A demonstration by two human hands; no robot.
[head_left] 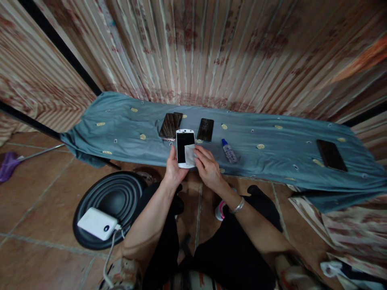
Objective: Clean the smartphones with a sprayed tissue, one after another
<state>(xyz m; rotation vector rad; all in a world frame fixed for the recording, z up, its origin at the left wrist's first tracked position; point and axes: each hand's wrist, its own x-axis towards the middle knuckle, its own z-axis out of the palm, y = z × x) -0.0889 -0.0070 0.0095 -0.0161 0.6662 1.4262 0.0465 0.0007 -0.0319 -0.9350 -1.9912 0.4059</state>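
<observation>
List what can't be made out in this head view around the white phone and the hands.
- White phone: lower end hidden by left hand; lower right screen covered by white wipe.
- Right hand fingertips: partly hidden behind the wipe.
- Small spray bottle: label too small to read.
- Dark phones: screens show glare only.

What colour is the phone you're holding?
The phone is white with a black screen, seen best in the head view.

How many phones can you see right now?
4: a white phone in the left hand, two dark phones behind it, another far right on the cloth.
</observation>
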